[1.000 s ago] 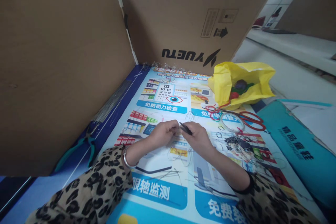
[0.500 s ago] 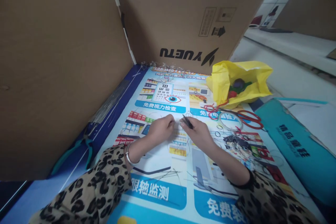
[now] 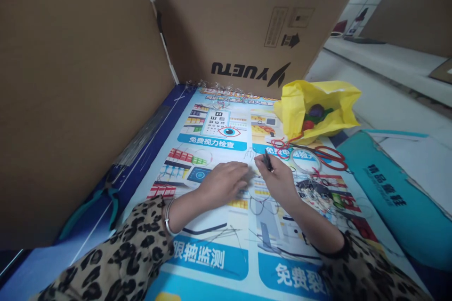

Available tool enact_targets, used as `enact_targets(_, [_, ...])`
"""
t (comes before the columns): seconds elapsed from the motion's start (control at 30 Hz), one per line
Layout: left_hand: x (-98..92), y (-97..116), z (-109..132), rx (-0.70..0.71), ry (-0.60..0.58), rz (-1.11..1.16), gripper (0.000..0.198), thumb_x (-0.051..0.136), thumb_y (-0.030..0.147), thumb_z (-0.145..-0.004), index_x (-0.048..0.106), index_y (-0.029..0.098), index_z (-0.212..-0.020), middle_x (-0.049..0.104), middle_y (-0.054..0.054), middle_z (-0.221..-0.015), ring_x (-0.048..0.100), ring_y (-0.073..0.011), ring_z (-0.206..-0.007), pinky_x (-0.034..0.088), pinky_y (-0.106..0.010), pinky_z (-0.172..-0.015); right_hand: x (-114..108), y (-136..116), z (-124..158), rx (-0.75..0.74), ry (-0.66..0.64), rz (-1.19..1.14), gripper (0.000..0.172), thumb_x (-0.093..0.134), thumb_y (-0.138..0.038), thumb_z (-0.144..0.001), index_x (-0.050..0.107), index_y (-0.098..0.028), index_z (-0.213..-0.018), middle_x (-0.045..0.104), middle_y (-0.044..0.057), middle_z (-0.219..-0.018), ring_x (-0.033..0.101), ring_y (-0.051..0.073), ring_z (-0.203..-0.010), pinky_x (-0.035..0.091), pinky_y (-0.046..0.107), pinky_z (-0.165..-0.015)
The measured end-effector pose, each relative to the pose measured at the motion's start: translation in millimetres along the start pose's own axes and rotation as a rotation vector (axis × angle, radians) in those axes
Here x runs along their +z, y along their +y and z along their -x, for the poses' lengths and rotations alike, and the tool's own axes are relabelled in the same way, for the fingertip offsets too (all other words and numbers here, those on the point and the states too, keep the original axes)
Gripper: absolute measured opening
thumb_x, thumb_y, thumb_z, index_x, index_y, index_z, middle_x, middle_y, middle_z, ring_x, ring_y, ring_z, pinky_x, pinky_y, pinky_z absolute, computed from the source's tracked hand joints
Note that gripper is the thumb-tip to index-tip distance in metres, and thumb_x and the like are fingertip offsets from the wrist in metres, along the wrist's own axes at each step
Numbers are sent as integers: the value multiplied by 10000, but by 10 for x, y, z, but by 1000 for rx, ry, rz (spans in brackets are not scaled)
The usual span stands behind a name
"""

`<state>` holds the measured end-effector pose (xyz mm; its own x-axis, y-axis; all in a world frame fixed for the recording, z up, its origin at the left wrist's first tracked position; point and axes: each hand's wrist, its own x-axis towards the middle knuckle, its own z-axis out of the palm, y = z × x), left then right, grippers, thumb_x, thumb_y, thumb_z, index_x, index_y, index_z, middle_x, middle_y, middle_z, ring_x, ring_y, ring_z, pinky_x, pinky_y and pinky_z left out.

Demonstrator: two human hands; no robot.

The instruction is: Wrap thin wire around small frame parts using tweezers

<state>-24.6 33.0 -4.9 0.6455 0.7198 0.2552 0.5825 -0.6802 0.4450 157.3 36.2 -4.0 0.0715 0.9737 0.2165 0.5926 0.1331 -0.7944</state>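
My left hand is just left of the middle of the poster-like sheet, its fingers stretched out and slightly blurred, with nothing visible in it. A short gap away, my right hand is closed around a small black pointed tool whose tip sticks up past the fingers; its exact kind cannot be made out. Thin wire in loops shows below and around the right hand, and whether the fingers pinch any of it is unclear. Several cut wire lengths lie nearer me.
Cardboard panels stand at the back and left. At right are a yellow bag with coloured balls of yarn, red-handled scissors, a white ring and a teal box. Teal-handled pliers and straight wires lie left.
My left hand has gone from a closed pinch to stretched fingers and dropped slightly towards me. My right hand, still on the black tool, has shifted a little right, so the hands are farther apart.
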Motion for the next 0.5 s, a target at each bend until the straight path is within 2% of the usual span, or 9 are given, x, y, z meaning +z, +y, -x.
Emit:
enact_targets(0.17, [58,-5,-4,-2,-94,-109,421,406,347,-865,414,219,-1266,446,-78,-1327,322,-231,-1269,298,-420,-968,-168,-72,-74,35,110,-261,272,476,-417,-787,557,-174,-879,620,31,-749,556,152,-690,437,283,-646])
enact_targets(0.27, [62,-37,12,-9,-91,-152,404,375,311,-878,421,218,-1268,433,-81,-1337,299,-232,-1281,274,-418,-974,-353,-133,-119,-42,130,-138,242,463,-403,-795,553,-186,-853,614,27,-756,554,151,-698,427,274,-642])
enact_targets(0.33, [49,-37,19,-11,-79,-170,392,388,311,-872,442,216,-1248,440,-83,-1328,298,-239,-1278,272,-418,-972,-443,-168,-126,-80,28,112,207,470,-382,-788,563,-196,-794,611,17,-720,539,145,-667,401,261,-624])
enact_targets(0.43, [15,-23,25,-26,-53,-200,351,414,349,-859,503,214,-1170,474,-87,-1285,311,-252,-1264,272,-423,-965,-477,-179,-106,-96,-210,443,204,450,-361,-799,551,-204,-719,598,8,-655,515,136,-595,333,244,-549])
enact_targets(0.5, [-6,-18,28,-31,-42,-218,309,425,358,-855,540,219,-1106,490,-83,-1263,325,-257,-1252,269,-425,-962,-450,-152,-88,-92,-281,594,200,439,-347,-811,540,-205,-715,606,17,-667,522,143,-599,296,245,-525])
